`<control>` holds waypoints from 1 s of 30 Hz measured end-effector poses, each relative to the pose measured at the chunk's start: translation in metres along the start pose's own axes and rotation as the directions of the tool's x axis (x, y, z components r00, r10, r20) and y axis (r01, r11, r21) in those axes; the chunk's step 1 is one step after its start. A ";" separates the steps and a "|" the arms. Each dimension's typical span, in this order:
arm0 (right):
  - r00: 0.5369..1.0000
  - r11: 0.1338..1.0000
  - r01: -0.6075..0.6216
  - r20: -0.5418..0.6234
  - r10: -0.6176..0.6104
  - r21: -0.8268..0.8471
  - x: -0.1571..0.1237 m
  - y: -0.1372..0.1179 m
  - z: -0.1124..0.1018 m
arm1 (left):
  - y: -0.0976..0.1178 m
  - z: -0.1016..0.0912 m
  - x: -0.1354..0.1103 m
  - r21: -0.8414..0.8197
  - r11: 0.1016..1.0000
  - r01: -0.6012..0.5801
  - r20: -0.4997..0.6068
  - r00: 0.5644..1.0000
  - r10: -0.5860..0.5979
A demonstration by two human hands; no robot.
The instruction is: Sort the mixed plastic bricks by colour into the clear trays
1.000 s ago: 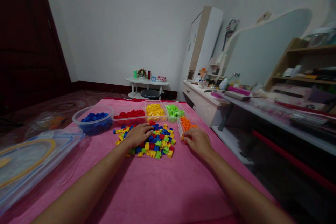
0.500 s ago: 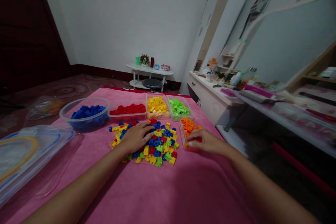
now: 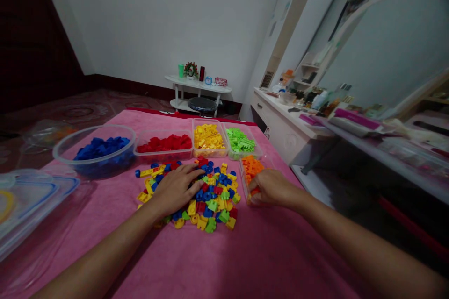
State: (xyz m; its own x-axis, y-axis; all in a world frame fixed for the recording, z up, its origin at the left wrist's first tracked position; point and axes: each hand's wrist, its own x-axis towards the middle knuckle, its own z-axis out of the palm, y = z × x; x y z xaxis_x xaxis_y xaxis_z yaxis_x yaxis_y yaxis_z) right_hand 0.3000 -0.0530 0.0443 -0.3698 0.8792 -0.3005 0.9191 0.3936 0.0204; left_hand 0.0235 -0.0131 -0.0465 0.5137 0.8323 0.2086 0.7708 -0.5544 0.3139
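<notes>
A heap of mixed blue, yellow, red and green toy bricks (image 3: 213, 198) lies on the pink cloth (image 3: 224, 261). My left hand (image 3: 175, 187) rests flat on the heap's left part, fingers stretched out over the bricks. My right hand (image 3: 271, 187) is curled on the near end of a clear box of orange bricks (image 3: 251, 168), just right of the heap; what its fingers hold is hidden.
Behind the heap stand a round bowl of blue bricks (image 3: 94, 152) and clear boxes of red bricks (image 3: 164, 145), yellow bricks (image 3: 208, 139) and green bricks (image 3: 241, 142). Clear lids (image 3: 24, 201) lie at the left. A white dresser (image 3: 284, 126) stands right of the table edge.
The view has dipped and come closer to the table. My left hand stays on the heap. My right hand has curled tighter on the near end of the orange box.
</notes>
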 end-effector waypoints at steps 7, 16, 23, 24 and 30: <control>0.997 0.982 -0.061 -0.039 0.069 0.180 -0.005 0.016 -0.014 | 0.003 -0.004 -0.002 -0.011 1.000 0.009 -0.020 1.000 -0.009; 0.893 0.972 -0.133 -0.403 0.202 0.191 0.061 0.014 -0.086 | 0.001 0.000 -0.001 -0.018 1.000 0.017 -0.028 0.999 -0.017; 0.957 0.985 -0.165 -0.233 0.170 0.041 0.041 0.005 -0.081 | -0.002 0.002 -0.001 -0.009 1.000 0.008 -0.036 0.999 -0.009; 0.977 0.985 -0.171 -0.133 0.166 -0.027 0.028 0.005 -0.076 | -0.002 0.003 -0.001 -0.008 1.000 0.007 -0.035 0.999 -0.007; 0.968 0.964 -0.155 0.160 0.192 -0.214 -0.029 0.016 -0.032 | -0.001 0.002 0.000 0.000 1.000 0.009 -0.020 1.000 -0.009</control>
State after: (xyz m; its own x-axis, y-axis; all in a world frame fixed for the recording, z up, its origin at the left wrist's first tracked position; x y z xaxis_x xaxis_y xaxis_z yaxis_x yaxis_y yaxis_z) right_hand 0.3212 -0.0634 0.0839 -0.1602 0.8836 -0.4400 0.9145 0.3007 0.2708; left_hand 0.0237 -0.0131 -0.0490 0.4989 0.8371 0.2245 0.7754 -0.5469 0.3157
